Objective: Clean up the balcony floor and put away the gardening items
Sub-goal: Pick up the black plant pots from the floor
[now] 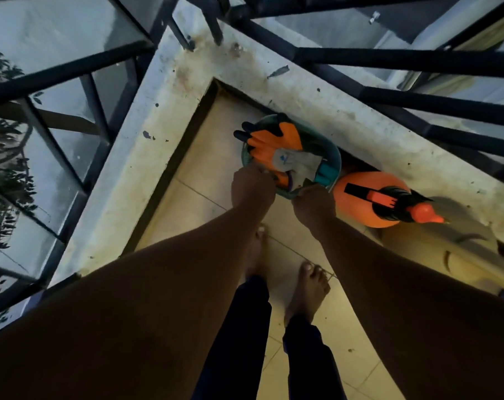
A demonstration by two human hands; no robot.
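Basket, green, sits low in the balcony corner, its far rim close to the raised concrete curb; can't tell if it rests on the tile or hangs just above it.

Left to right:
- Dark metal railing runs along the left, glass panels behind it, foliage beyond.
- Curb forms an L: one leg down the left, one across the top right. Both bound the tiled floor.
- Open tile lies left of the basket up to the curb leg, and more near the feet, which stand bare on tile below the basket.
- Orange and black gloves lie on top in the basket, with a grey glove cuff over them. Other contents too dim to name.
- Left hand is at the near left rim, fingers curled over it, gripping.
- Right hand is at the near right rim, fingers wrapped on the edge too, as far as the dark view shows.
- Both forearms reach straight down and forward, roughly parallel.
- Orange sprayer bottle stands just beside the basket on the right, tight against the curb, black pump handle and orange nozzle pointing right.
- More railing bars cross the top right.
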